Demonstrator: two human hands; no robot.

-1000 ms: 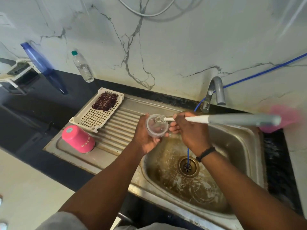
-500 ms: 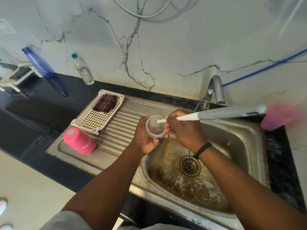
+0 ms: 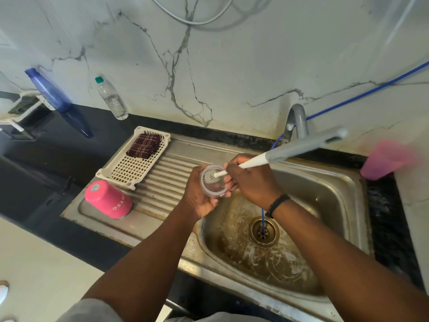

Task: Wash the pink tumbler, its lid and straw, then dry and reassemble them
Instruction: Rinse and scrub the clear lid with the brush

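At the moment of inspection, the left hand (image 3: 201,198) gripped the clear tumbler lid (image 3: 213,181) by its rim, fingers curled round it, holding it over the left edge of the sink basin (image 3: 325,205). The right hand (image 3: 249,182) was clenched round the white neck of a long-handled bottle brush (image 3: 290,151), whose bristle head was pressed into the lid's inner face. The grey handle angled up and away to the right, past the tap (image 3: 298,120).

The pink tumbler (image 3: 108,199) stood inverted on the ribbed draining board (image 3: 167,180), well apart from the hands and just beside a white perforated tray (image 3: 130,169) holding a folded checked cloth (image 3: 144,145). The straw could not be identified in this view. A pink plastic cup (image 3: 385,160) sat at the far right of the counter.

Assessment: the step in hand was scrubbing the lid; rinsing, the straw, drying and reassembly appeared outstanding. To do it well, the brush ought to be worked in small circles, with the left hand turning the lid so that every part of the rim groove and the straw opening is reached. The rim grip should remain firm, since a wet lid under sideways brush pressure could slip into the stained basin. No water was seen running from the tap; a thorough rinse would be needed afterwards.
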